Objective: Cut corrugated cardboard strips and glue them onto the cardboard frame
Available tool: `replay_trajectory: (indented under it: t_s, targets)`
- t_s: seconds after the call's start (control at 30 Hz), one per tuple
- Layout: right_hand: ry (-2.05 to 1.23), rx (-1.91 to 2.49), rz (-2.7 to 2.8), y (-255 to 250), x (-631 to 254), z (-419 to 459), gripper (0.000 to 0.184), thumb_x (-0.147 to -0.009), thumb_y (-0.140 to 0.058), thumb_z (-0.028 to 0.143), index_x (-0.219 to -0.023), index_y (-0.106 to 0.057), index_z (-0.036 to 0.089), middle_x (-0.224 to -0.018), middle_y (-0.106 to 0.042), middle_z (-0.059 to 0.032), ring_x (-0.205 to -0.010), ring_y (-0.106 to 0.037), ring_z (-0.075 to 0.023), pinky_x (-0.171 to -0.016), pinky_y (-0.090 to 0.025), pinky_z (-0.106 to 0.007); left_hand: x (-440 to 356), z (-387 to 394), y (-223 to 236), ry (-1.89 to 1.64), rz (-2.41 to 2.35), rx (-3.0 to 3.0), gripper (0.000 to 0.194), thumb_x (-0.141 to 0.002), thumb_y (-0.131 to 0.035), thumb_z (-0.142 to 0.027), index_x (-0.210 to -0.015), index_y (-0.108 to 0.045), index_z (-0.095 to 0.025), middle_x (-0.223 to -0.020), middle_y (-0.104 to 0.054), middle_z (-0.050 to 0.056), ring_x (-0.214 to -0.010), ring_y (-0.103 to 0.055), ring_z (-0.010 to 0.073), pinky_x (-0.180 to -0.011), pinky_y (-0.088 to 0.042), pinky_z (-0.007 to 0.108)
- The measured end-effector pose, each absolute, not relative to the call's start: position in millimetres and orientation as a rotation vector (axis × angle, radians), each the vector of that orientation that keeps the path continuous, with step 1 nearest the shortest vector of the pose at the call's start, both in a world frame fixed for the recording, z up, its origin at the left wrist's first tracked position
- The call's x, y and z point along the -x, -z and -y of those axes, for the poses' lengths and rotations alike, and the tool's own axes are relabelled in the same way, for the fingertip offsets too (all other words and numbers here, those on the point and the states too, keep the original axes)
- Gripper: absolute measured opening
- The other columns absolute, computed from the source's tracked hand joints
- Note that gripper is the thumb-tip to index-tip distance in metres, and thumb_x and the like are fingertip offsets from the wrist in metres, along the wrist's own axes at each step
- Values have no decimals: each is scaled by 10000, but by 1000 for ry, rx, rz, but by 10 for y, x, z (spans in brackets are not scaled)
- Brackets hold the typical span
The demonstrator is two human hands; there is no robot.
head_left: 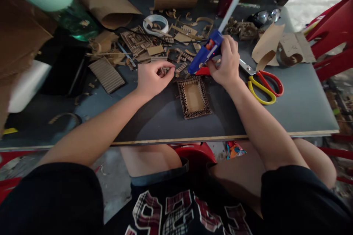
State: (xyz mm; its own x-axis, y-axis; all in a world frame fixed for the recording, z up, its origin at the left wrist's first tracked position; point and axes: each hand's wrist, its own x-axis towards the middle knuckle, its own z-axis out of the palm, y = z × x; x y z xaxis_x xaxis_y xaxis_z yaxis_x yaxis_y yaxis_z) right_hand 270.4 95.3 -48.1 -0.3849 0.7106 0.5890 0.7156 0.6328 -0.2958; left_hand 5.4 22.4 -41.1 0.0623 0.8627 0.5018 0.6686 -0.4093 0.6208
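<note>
My right hand [227, 60] is wrapped round a blue hot glue gun [205, 53], a long glue stick rising from its back and its nozzle pointing down and left. My left hand [154, 79] is closed in a pinch, thumb and forefinger together; what lies between the fingertips, if anything, is too small to make out. Between and just below both hands, a small rectangular corrugated cardboard frame [194, 97] with a plain brown bottom lies on the dark table [165, 121]. Something red [203, 71] shows partly behind the glue gun.
Scissors [264, 84] with red and yellow handles lie right of my right hand. Cardboard scraps [138, 44] and a white tape roll [156, 25] spread behind my hands. A green bottle [66, 11] stands at the left, glasses [266, 16] at the back right.
</note>
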Motion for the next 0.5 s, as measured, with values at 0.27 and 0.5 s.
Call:
replay_trajectory:
  t_s: [0.27, 0.5]
  targets:
    - [-65, 952, 2172, 526, -2761, -1014, 393, -856, -582, 497, -1156, -545, 246, -1220, -601, -96, -1163, -572, -366, -1063, -412, -718, -70, -183, 428, -1104, -1452, -2153, 196, -820, -696, -407, -803, -778, -230, -463, -468, -45, -462, -430, 109, -542, -358, 262]
    - [-22, 922, 2281, 514, -2765, -1012, 449, -836, -584, 396, -1254, -502, 254, -1290, -573, -112, -1221, -554, -379, -1087, -393, -714, -47, -224, 434, -1097, -1392, -2113, 198, -785, -753, -431, -786, -767, -233, -470, -458, -55, -464, -418, 103, -546, -360, 264]
